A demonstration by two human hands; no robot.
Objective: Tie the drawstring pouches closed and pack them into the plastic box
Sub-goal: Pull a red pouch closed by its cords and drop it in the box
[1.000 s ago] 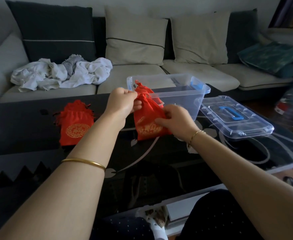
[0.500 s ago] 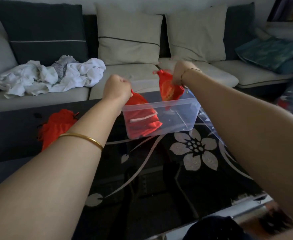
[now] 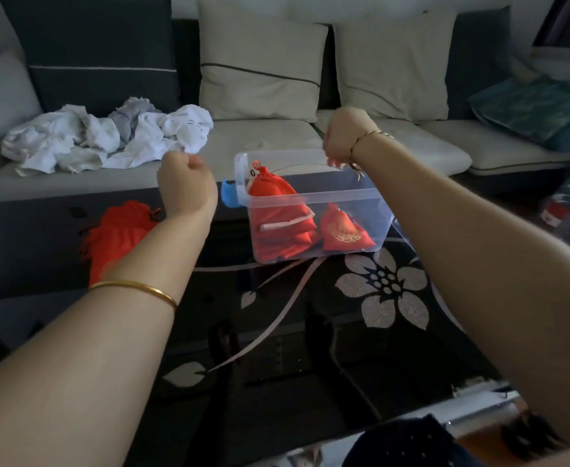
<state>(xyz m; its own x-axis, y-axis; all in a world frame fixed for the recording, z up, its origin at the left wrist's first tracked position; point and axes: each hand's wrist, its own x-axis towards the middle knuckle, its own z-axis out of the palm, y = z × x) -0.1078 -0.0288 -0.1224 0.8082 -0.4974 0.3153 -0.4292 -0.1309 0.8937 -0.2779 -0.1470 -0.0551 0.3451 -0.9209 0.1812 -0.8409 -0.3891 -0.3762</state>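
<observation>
A clear plastic box point(image 3: 350, 197) stands open on the black glass table. Two red drawstring pouches lie inside it: a larger one point(image 3: 276, 214) on the left and a smaller one point(image 3: 342, 230) with gold print on the right. A third red pouch point(image 3: 115, 237) lies on the table to the left, partly hidden by my left forearm. My left hand point(image 3: 186, 187) hovers left of the box with its fingers curled and nothing in it. My right hand point(image 3: 347, 139) hangs over the box's far rim, fingers curled downward, holding nothing I can see.
Beyond the table runs a sofa with cushions point(image 3: 260, 62), and a heap of white clothes point(image 3: 108, 136) lies on its seat. A blue latch point(image 3: 229, 193) sticks out from the box's left end. The table point(image 3: 310, 332) has a white flower pattern.
My right hand has let the pouch it carried drop into the box, where it now lies on the right. My left hand has drawn back to the left, away from the box.
</observation>
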